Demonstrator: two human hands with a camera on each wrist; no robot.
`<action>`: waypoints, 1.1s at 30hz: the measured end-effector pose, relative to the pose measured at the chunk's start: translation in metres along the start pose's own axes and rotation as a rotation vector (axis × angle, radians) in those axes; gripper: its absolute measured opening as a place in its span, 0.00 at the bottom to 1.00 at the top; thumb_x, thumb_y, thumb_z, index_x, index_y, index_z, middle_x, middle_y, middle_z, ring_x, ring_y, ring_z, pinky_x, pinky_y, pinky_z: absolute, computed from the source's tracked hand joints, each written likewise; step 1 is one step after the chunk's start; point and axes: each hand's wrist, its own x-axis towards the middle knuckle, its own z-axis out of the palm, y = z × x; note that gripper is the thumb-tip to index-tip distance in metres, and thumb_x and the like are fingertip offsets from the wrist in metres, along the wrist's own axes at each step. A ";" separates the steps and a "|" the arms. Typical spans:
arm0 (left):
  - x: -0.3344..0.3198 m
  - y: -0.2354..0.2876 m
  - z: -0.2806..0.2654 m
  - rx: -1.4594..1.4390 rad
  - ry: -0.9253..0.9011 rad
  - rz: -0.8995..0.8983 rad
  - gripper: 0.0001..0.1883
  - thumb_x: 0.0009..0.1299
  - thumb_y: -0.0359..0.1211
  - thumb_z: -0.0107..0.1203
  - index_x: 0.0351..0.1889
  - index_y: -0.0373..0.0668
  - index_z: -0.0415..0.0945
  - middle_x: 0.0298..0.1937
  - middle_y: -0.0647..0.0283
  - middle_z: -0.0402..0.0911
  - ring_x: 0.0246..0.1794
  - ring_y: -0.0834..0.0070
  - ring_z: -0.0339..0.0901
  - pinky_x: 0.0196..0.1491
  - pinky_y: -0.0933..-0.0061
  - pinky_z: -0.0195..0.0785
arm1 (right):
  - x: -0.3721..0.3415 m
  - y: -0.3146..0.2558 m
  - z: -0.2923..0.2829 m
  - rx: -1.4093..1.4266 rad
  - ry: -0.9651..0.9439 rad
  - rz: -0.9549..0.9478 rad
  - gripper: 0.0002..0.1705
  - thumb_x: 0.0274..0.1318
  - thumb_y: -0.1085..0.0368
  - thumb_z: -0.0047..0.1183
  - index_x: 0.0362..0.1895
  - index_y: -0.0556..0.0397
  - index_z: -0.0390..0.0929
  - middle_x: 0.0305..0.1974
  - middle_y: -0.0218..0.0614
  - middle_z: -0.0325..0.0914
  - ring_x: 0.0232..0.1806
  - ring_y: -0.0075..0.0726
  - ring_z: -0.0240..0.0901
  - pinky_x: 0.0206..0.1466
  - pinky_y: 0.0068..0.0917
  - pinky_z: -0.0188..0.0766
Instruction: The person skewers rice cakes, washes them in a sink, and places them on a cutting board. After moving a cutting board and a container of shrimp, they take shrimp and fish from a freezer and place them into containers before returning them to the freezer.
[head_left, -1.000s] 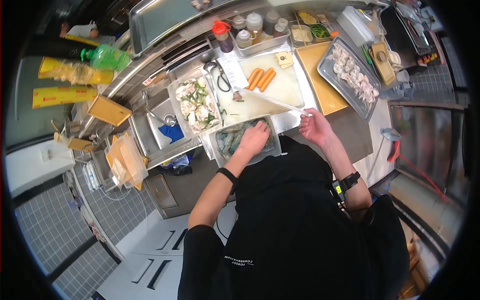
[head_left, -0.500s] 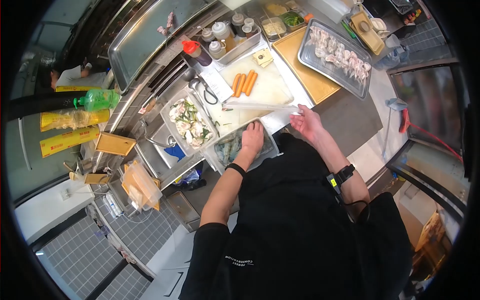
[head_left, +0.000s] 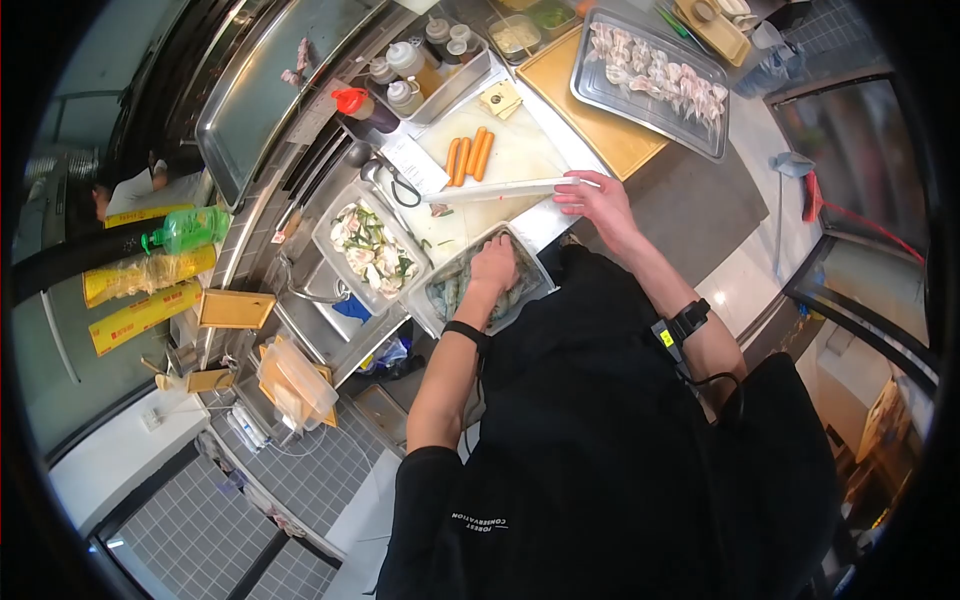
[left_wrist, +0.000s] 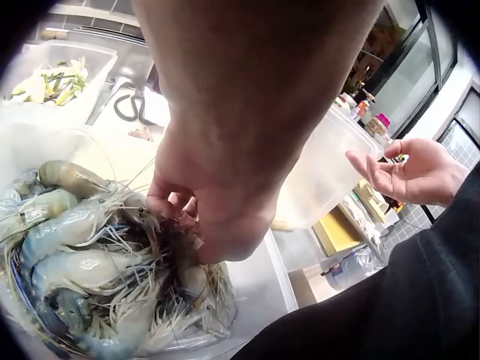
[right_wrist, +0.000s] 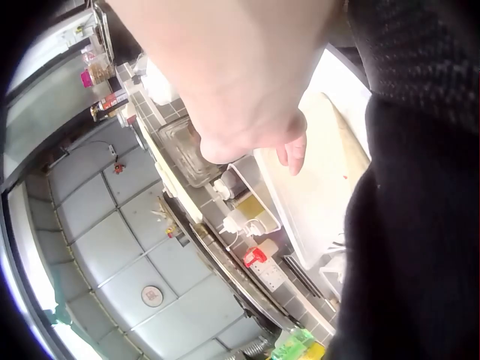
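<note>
- Lying right under the left hand (head_left: 495, 265), the nearer one: prawns (left_wrist: 86, 270) in a tub (left_wrist: 259, 296), long axes mixed
- Left fingers curled down, grip hidden
- Right hand (head_left: 598, 207): fingers spread at the lid (left_wrist: 322, 169)

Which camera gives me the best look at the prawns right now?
The left wrist view: the prawns fill its lower left, close enough to tell several apart, though some are partly hidden. The head view shows them from above, much smaller and partly covered. The right wrist view does not show them.
</note>
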 end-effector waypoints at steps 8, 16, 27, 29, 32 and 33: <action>-0.029 -0.011 -0.016 -0.163 0.165 0.092 0.12 0.70 0.30 0.62 0.51 0.43 0.85 0.47 0.50 0.89 0.61 0.53 0.81 0.59 0.49 0.80 | -0.001 -0.010 0.002 -0.816 0.098 -0.100 0.19 0.67 0.59 0.66 0.55 0.59 0.87 0.36 0.48 0.90 0.34 0.34 0.87 0.37 0.34 0.80; -0.088 -0.042 -0.010 -1.213 0.189 -0.288 0.12 0.78 0.32 0.64 0.55 0.37 0.85 0.41 0.66 0.88 0.41 0.77 0.83 0.39 0.74 0.73 | 0.001 -0.016 -0.003 -1.324 0.001 -0.465 0.13 0.62 0.66 0.62 0.49 0.58 0.88 0.36 0.57 0.86 0.42 0.64 0.84 0.48 0.51 0.79; -0.116 -0.047 -0.001 -1.635 0.130 -0.382 0.16 0.83 0.34 0.60 0.65 0.44 0.80 0.51 0.71 0.91 0.43 0.89 0.79 0.33 0.84 0.64 | 0.004 -0.029 0.025 -1.415 -0.214 -0.498 0.15 0.63 0.69 0.59 0.51 0.64 0.84 0.45 0.65 0.82 0.55 0.72 0.79 0.58 0.55 0.75; -0.117 -0.045 -0.001 -1.657 0.140 -0.379 0.16 0.83 0.34 0.60 0.65 0.44 0.80 0.51 0.71 0.91 0.42 0.89 0.79 0.33 0.84 0.64 | 0.006 -0.032 0.029 -1.477 -0.268 -0.452 0.16 0.62 0.67 0.61 0.50 0.66 0.83 0.44 0.64 0.82 0.55 0.71 0.79 0.58 0.55 0.75; -0.119 -0.045 0.002 -1.661 0.150 -0.390 0.16 0.82 0.35 0.62 0.65 0.46 0.80 0.49 0.73 0.91 0.43 0.90 0.79 0.34 0.84 0.64 | 0.010 -0.028 0.031 -1.487 -0.318 -0.489 0.16 0.62 0.67 0.62 0.49 0.65 0.83 0.43 0.63 0.82 0.54 0.71 0.79 0.57 0.56 0.75; -0.121 -0.044 0.000 -1.600 0.195 -0.419 0.16 0.80 0.34 0.64 0.64 0.46 0.82 0.48 0.73 0.91 0.43 0.90 0.79 0.36 0.84 0.65 | 0.013 -0.026 0.031 -1.487 -0.323 -0.490 0.16 0.62 0.67 0.62 0.49 0.65 0.83 0.43 0.63 0.82 0.54 0.71 0.79 0.57 0.56 0.75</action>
